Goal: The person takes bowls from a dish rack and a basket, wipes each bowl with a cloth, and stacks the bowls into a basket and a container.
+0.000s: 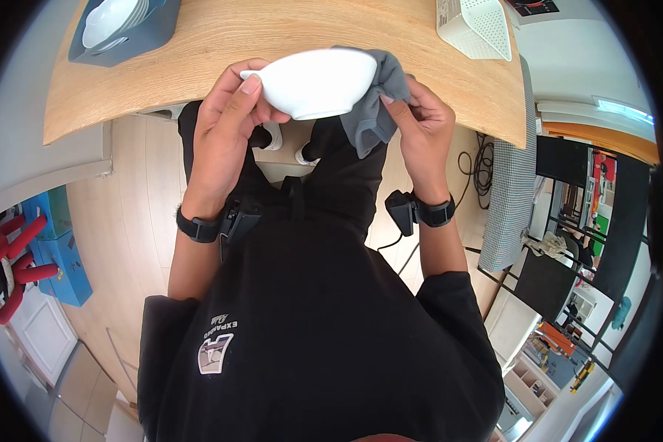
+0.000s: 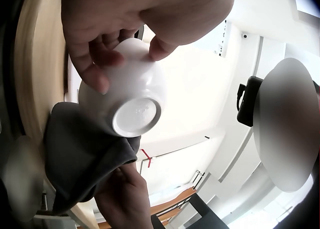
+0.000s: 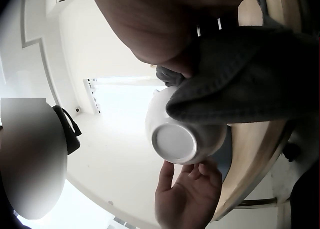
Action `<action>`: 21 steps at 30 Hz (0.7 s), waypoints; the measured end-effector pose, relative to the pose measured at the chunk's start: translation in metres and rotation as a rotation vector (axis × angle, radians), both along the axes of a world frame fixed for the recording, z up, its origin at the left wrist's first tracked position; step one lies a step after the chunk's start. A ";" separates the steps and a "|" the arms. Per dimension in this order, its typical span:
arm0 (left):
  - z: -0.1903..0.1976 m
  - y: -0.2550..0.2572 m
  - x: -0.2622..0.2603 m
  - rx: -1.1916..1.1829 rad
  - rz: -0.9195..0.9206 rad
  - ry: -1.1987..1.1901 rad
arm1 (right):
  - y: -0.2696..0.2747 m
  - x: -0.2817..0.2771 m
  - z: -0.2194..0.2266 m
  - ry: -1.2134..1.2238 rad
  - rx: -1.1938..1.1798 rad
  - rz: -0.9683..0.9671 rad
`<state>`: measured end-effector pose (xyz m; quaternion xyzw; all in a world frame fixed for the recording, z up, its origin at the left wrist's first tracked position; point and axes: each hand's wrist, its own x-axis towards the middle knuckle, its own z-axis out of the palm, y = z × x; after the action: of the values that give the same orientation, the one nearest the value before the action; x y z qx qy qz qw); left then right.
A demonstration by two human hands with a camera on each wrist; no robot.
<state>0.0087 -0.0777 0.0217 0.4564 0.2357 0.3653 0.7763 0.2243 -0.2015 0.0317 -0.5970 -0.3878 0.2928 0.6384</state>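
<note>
A white bowl (image 1: 318, 82) with a small lug on its side is held up tilted over the table's near edge, its round foot ring (image 2: 137, 116) turned toward the body. My left hand (image 1: 228, 118) grips it at the lug end, thumb on the outside and fingers underneath. In my right hand (image 1: 426, 121) is a dark grey cloth (image 1: 368, 121), pinched between thumb and fingers. The cloth wraps over the bowl's right rim and hangs down below it. In the right wrist view, a fold of the cloth covers part of the bowl's side.
On the wooden table (image 1: 221, 37), a blue-grey bin (image 1: 144, 40) with several white dishes (image 1: 114, 22) stands at the far left. A white perforated basket (image 1: 479, 33) stands at the far right. A coiled black cable (image 1: 477, 166) lies on the floor at right, beside a checkered covered surface (image 1: 510, 199).
</note>
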 end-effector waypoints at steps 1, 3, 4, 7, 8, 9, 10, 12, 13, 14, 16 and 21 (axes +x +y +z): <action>0.001 0.000 0.000 0.019 0.010 0.005 | -0.001 -0.001 -0.001 -0.023 0.002 0.015; 0.004 -0.001 0.002 0.037 0.022 0.014 | -0.002 -0.003 -0.002 -0.041 0.004 0.031; 0.006 -0.003 0.004 0.063 0.059 0.025 | -0.003 -0.005 -0.003 -0.085 0.010 0.041; 0.001 -0.003 0.004 0.073 0.100 0.044 | -0.004 -0.015 -0.003 -0.164 0.018 0.037; -0.001 -0.003 0.005 0.061 0.107 0.043 | -0.004 -0.018 -0.003 -0.208 0.023 0.022; -0.001 -0.003 0.006 0.061 0.104 0.043 | -0.004 -0.022 0.001 -0.207 0.022 0.019; -0.001 -0.002 0.007 0.019 0.101 0.001 | -0.004 -0.027 0.007 -0.263 0.021 0.048; -0.003 -0.001 0.009 -0.022 0.095 -0.043 | -0.001 -0.032 0.005 -0.316 0.051 0.112; -0.007 0.001 0.009 -0.066 0.079 -0.067 | 0.000 -0.036 0.003 -0.317 0.051 0.108; -0.008 0.002 0.010 -0.109 0.064 -0.092 | 0.002 -0.040 0.002 -0.357 0.072 0.140; -0.005 -0.001 0.011 -0.075 0.016 -0.039 | 0.002 -0.042 0.006 -0.429 0.068 0.239; -0.002 -0.013 0.015 -0.002 -0.124 0.092 | 0.011 -0.056 0.002 -0.559 0.142 0.195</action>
<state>0.0234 -0.0905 0.0200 0.4858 0.2430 0.2950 0.7861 0.1686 -0.1903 0.0335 -0.5684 -0.6235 0.1491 0.5157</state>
